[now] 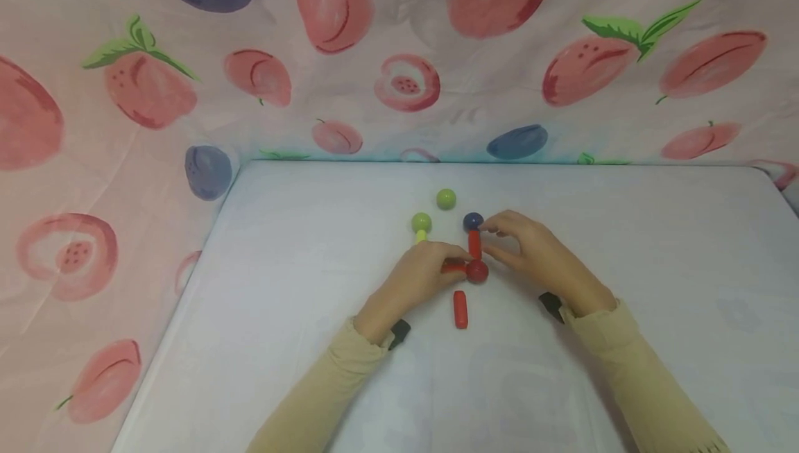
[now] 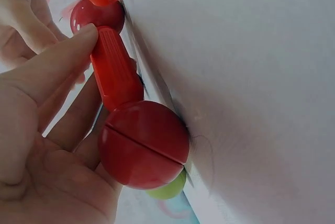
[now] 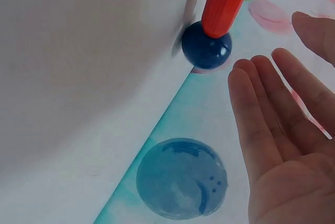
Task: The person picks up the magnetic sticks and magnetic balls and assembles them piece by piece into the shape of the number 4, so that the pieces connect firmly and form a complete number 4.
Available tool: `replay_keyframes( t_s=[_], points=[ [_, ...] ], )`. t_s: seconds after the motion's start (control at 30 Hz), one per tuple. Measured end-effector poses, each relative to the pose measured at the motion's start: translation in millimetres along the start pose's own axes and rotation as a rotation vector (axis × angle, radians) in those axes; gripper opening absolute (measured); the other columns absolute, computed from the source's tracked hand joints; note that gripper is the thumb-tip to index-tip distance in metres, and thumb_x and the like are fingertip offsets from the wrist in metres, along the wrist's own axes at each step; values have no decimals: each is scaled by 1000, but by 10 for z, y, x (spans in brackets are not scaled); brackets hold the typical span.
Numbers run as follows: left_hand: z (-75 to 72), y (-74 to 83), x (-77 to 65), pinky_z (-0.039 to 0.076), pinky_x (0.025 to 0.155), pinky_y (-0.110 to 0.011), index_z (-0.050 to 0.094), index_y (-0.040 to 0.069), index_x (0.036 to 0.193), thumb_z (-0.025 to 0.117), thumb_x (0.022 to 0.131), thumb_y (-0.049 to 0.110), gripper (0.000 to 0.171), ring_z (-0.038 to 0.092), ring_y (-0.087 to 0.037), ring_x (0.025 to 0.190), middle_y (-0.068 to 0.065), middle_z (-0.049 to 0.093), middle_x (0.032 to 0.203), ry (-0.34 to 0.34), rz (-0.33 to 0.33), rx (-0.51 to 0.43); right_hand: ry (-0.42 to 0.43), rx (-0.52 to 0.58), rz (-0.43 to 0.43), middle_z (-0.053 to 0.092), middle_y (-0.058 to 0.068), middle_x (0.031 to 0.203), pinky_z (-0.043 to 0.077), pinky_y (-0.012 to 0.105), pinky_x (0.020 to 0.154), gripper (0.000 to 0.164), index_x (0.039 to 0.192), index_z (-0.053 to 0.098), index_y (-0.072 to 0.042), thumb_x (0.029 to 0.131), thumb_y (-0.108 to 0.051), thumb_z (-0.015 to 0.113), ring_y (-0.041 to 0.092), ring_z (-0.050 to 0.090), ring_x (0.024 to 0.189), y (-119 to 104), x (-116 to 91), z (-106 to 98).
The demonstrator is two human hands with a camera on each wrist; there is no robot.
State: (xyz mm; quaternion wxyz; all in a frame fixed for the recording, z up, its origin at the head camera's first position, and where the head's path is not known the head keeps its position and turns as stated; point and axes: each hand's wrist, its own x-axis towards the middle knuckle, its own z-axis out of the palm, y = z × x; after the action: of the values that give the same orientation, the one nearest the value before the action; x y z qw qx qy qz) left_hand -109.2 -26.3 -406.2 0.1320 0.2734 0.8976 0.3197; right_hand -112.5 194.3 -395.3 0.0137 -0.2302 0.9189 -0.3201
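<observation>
My left hand (image 1: 419,274) pinches a short red rod (image 2: 116,69) between thumb and fingers. In the left wrist view that rod runs between a near red ball (image 2: 144,145) with a groove and a farther red ball (image 2: 86,15). Seen from the head, the red ball (image 1: 477,270) just right of the left fingertips adjoins a second red rod (image 1: 474,245), which leads up to a dark blue ball (image 1: 473,221). Beside the blue ball is my right hand (image 1: 537,255), its fingers fairly straight and apart from the ball (image 3: 205,46) in the right wrist view.
A green ball (image 1: 421,223) with a yellow-green rod (image 1: 421,236) lies beyond the left hand, which hides part of the rod. Another green ball (image 1: 446,198) sits farther back. A loose red rod (image 1: 460,309) lies nearer on the white table (image 1: 655,252). Fruit-patterned cloth (image 1: 349,99) hangs behind.
</observation>
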Motion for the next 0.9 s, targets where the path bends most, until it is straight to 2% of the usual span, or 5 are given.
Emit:
replay_keyframes(
  t_s=[0.63, 0.9],
  points=[
    [-10, -8, -1, 52, 91, -20, 73, 18, 118, 75, 89, 19, 30, 67, -9, 98, 5, 75, 107, -2, -2, -4, -43, -57, -25, 68, 1, 111, 56, 42, 91, 37, 117, 68, -11, 82, -11, 81, 20, 65, 103, -194, -307, 77],
    [-15, -25, 2, 52, 90, -18, 73, 17, 118, 75, 89, 17, 29, 67, -7, 96, 6, 74, 107, 1, 14, -11, -28, -46, -110, 68, 1, 111, 55, 39, 92, 34, 116, 68, -8, 84, -9, 79, 16, 64, 106, -223, -362, 149]
  ],
)
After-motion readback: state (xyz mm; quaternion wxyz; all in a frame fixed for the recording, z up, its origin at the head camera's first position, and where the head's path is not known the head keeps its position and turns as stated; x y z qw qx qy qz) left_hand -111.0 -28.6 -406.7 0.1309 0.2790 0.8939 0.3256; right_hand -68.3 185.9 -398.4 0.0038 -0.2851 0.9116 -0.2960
